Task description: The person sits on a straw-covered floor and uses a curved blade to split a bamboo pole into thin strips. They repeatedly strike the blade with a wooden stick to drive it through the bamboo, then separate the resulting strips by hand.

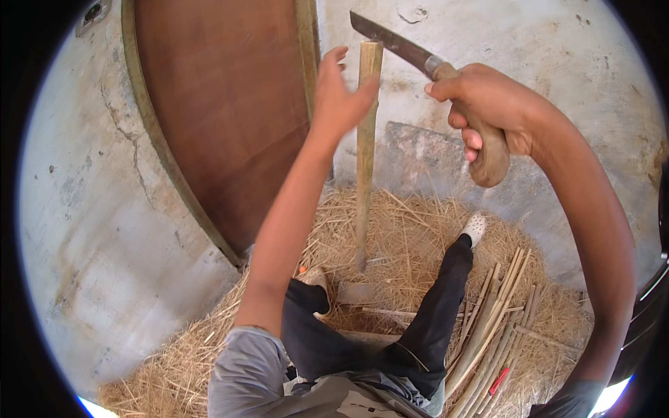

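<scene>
A bamboo pole [366, 153] stands upright in front of me, its foot in the straw. My right hand [481, 111] is wrapped round the thick wooden handle of a machete [401, 49]. Its dark blade slants up to the left, past the pole's top end; whether it touches the bamboo I cannot tell. Just left of the upper pole is my left hand [343, 94], fingers apart and slightly curled, holding nothing. The thumb overlaps the pole in view, but contact is unclear.
Split bamboo strips [488, 327] lie by my right leg, with a small red object [498, 382] on them. Straw [411, 223] covers the ground round my light clogs [475, 228]. A brown door [223, 118] and a stained wall [543, 42] stand beyond.
</scene>
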A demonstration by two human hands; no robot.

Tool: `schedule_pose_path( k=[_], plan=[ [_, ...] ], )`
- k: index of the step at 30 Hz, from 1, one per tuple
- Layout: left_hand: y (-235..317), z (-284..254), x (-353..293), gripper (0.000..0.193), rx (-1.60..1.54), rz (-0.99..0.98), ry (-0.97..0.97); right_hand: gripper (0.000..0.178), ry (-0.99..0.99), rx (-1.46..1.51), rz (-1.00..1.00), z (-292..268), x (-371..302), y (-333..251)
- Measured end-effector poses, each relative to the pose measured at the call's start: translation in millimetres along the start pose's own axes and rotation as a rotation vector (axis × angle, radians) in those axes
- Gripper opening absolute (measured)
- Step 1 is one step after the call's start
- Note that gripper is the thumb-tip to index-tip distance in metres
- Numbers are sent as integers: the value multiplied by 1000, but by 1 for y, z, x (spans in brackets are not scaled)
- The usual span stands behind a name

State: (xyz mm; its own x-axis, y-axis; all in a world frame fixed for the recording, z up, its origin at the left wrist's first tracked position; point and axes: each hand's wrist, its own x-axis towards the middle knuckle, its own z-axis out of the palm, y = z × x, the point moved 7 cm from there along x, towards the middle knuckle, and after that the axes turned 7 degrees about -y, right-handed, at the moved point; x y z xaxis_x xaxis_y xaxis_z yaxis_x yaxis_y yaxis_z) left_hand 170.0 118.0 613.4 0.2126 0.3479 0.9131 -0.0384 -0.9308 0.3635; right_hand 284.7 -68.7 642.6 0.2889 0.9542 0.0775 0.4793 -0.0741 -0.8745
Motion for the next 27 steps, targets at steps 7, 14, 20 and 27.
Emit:
schedule_pose_path(
  k=[7,14,20,27],
  plan=[
    [-74,54,36,36,-220,-224,-141,29,-45,-52,17,13,-1,-3],
    [-65,66,32,30,-176,-189,-184,23,-39,-71,67,-10,-6,-4],
    [-54,63,19,55,26,-140,16,21,1,-138,98,-22,-21,-15],
    [111,4,-60,74,-270,232,-135,17,35,-100,100,-25,-22,-9]
  ],
)
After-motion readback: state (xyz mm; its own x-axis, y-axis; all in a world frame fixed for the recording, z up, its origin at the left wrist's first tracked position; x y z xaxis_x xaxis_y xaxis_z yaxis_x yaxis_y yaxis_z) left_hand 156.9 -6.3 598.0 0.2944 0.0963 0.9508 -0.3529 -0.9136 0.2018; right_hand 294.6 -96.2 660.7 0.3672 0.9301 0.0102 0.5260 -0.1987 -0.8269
